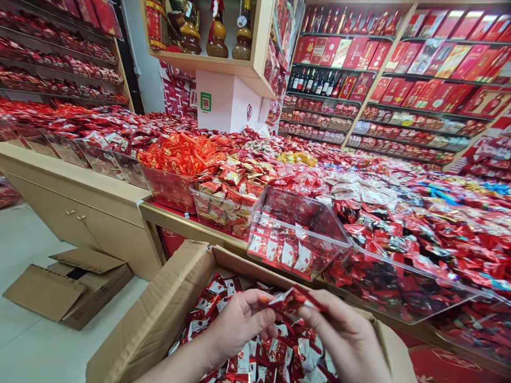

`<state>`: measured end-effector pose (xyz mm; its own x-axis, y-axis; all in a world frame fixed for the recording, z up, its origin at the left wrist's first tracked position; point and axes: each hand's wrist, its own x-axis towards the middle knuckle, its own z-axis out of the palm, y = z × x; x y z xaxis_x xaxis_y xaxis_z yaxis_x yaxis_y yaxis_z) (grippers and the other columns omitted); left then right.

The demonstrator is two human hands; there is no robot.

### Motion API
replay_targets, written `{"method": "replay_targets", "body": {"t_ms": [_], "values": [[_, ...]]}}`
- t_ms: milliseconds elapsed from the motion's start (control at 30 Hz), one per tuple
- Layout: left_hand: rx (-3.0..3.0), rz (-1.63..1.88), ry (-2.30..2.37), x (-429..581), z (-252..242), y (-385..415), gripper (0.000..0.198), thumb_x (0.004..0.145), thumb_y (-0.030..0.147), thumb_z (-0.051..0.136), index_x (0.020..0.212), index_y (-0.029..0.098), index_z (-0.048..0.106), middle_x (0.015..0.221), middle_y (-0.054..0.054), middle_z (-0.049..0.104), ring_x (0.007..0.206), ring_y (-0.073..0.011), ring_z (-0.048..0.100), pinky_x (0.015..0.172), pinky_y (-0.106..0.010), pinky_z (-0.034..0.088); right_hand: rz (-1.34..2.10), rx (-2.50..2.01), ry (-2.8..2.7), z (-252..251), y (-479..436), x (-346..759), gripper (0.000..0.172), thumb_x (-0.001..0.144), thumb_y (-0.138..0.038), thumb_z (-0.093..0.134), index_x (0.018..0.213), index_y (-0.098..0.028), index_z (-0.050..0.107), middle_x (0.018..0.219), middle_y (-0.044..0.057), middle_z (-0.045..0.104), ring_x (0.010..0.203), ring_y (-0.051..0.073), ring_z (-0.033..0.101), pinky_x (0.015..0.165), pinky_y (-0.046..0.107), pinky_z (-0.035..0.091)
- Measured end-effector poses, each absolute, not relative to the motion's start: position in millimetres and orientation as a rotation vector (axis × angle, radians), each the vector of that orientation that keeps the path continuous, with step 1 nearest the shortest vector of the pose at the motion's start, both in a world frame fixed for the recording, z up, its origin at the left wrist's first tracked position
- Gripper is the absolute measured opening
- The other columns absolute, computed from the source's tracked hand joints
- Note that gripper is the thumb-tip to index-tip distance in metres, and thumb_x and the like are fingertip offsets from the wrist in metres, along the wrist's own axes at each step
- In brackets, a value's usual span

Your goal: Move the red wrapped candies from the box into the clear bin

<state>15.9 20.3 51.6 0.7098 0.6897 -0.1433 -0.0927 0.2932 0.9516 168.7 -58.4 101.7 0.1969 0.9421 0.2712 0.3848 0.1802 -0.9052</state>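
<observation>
Here, the scene in lines:

Left hand: the left hand point(239, 319) sits at about 7 o'clock in the view, over the open cardboard box point(159, 314); its fingers point(261, 308) are pressed together on the left end of a small red-and-white wrapped candy point(291, 300).

Right hand: the right hand point(347, 340), at 5 o'clock, has its fingers pinching the candy's right end, so the piece is held between both hands, lifted clear of the heap below, likely so it can be looked at or handled singly.

Box: it holds a loose pile of like-wrapped candies point(279, 356), its flaps folded outward so the contents stay reachable.

Clear bin: a transparent plastic bin point(295, 234) at 12 o'clock from the hands stands on the table point(191, 226) edge, tilted toward the person, partly filled with the same red-and-white wrappers.

Display: further bins of red and orange sweets run to 10 o'clock; a wide spread of sweets fills 2 o'clock.

Floor: a flattened carton point(67, 290) lies at 9 o'clock.
</observation>
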Motion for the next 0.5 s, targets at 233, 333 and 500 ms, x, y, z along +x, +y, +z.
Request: {"method": "replay_targets", "body": {"t_ms": [233,333,500], "values": [[1.752,0.081,0.889,9.0,-0.9,18.4,0.025,0.059,0.023,0.056,0.083,0.02,0.062,0.07,0.001,0.061,0.062,-0.0142,0.052,0.055,-0.023,0.039,-0.285,-1.631,-1.609,224.1,32.1,215.9,0.021,0.075,-0.035,0.051,0.087,-0.018,0.057,0.067,0.003,0.061,0.056,0.014,0.053,0.048,0.024,0.037],[1.885,-0.069,0.821,6.9,-14.2,13.5,0.027,0.059,0.026,0.055,0.084,0.023,0.064,0.073,0.0,0.064,0.061,-0.0157,0.055,0.051,-0.023,0.038,-0.082,-2.072,-1.795,229.9,97.1,228.5,0.02,0.074,-0.03,0.054,0.085,-0.013,0.056,0.062,0.003,0.06,0.05,0.012,0.051,0.044,0.024,0.036],[1.987,-0.151,0.773,2.9,-8.7,16.3,0.03,0.062,0.028,0.052,0.089,0.025,0.064,0.078,-0.002,0.066,0.063,-0.0173,0.057,0.05,-0.023,0.038,0.127,-2.266,-1.91,186.2,155.3,230.5,0.018,0.079,-0.026,0.052,0.087,-0.011,0.057,0.079,0.003,0.059,0.064,0.011,0.056,0.057,0.025,0.046]]}}
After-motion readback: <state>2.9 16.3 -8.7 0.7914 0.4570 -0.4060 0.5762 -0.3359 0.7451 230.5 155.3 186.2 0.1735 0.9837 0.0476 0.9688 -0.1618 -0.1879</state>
